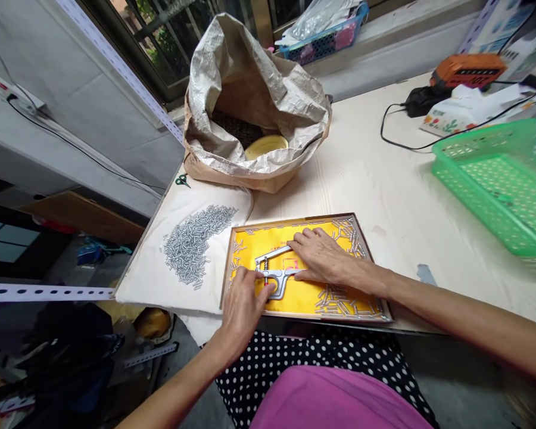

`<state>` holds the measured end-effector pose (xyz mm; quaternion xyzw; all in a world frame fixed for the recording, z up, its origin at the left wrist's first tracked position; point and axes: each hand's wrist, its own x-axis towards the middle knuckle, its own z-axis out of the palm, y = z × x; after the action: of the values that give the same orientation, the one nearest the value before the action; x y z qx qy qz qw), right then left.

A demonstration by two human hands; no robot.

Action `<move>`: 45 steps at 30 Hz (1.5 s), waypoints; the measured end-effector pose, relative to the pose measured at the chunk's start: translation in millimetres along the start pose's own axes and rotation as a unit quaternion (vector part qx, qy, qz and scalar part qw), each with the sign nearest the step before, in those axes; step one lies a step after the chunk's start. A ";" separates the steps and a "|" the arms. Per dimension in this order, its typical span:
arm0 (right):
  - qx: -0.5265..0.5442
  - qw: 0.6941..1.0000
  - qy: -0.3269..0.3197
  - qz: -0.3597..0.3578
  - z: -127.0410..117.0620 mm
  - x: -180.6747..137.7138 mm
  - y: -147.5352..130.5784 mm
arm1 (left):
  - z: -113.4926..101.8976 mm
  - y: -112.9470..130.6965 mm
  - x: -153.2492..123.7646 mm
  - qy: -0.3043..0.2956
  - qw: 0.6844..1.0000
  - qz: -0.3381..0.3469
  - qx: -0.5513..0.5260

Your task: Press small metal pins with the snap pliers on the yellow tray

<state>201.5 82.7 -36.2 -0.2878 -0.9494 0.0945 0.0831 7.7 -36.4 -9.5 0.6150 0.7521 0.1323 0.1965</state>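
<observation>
A silver lever hand tool (277, 280) with a dark coil spring stands over a yellow-lined shallow tray (248, 307). My right hand (319, 256) is closed round the tool's spread handles, fingers over the upper lever and thumb at the lower one. At the tool's left end, my left hand (243, 301) is closed, thumb and fingertips against its head; a small red bit shows there. Whether a small part sits between those fingertips is hidden. Loose small metal springs (337, 301) lie along the tray's right side, with a few more at its left edge.
Left of the tray, a pile of small silver metal pieces (190, 244) lies on white cloth (147, 274). Behind stand a large open woven sack (254, 173) and small scissors (183, 180). A green plastic basket (473, 208), a black cable (395, 143) and an orange device (467, 70) are at right.
</observation>
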 end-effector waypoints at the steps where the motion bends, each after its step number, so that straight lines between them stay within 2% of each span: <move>1: -0.002 1.000 0.004 0.001 -1.4 -0.8 -2.1 | 2.3 3.6 2.4 0.027 0.997 0.068 0.034; 4: -0.012 1.000 0.022 -0.003 -7.2 -3.1 -8.6 | 11.3 15.0 18.4 0.023 0.975 0.206 0.085; 6: -0.019 0.999 0.035 -0.008 -9.9 -4.6 -11.7 | 16.4 20.1 30.7 -0.004 0.966 0.240 0.093; 11: -0.019 0.999 0.043 -0.002 -4.2 -8.7 -13.1 | 18.5 23.1 41.1 -0.025 0.969 0.229 0.093; 18: 0.040 0.999 0.009 -0.006 13.8 -10.4 -12.0 | 15.1 29.5 40.0 -0.047 0.973 0.183 0.130; 28: 0.014 1.000 0.008 0.012 22.4 -10.5 -12.4 | 16.5 29.0 43.1 -0.068 0.970 0.176 0.153; 31: 0.016 1.000 0.024 0.006 23.2 -12.6 -12.0 | 23.8 28.1 40.6 -0.064 0.974 0.171 0.132; 34: 0.019 0.998 0.068 -0.002 27.2 -17.7 -6.9 | 24.6 29.4 36.1 -0.056 0.975 0.182 0.115; 36: 0.012 0.994 0.107 -0.004 31.8 -21.4 0.1 | 4.6 28.6 35.1 -0.020 0.972 0.205 0.116; 37: 0.011 0.992 0.121 -0.020 33.9 -22.9 4.1 | -14.4 26.6 35.2 0.022 0.970 0.212 0.119; 38: 0.007 0.990 0.134 -0.037 35.5 -24.3 7.7 | -38.9 22.8 35.6 0.091 0.967 0.209 0.117; 39: 0.005 0.989 0.142 -0.051 36.1 -25.5 10.6 | -67.2 16.9 36.3 0.195 0.957 0.187 0.110; 41: 0.015 0.988 0.137 -0.062 34.6 -27.1 13.1 | -124.1 -1.8 38.8 0.428 0.894 0.104 0.089; 42: 0.025 0.990 0.126 -0.061 32.8 -27.4 12.5 | -146.5 -14.4 40.1 0.493 0.863 0.073 0.083; 43: 0.038 0.991 0.109 -0.062 30.9 -27.1 10.8 | -161.4 -28.6 40.7 0.533 0.841 0.057 0.080; 44: 0.052 0.993 0.090 -0.064 29.2 -26.4 8.2 | -167.6 -43.5 39.9 0.539 0.836 0.052 0.086; 45: 0.064 0.993 0.073 -0.067 28.1 -25.2 4.8 | -165.1 -58.5 37.5 0.497 0.860 0.052 0.104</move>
<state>218.8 68.8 -67.1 -0.2237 -0.9500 0.1280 0.1761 -125.3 -4.9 106.3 0.5224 0.7265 0.3510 -0.2759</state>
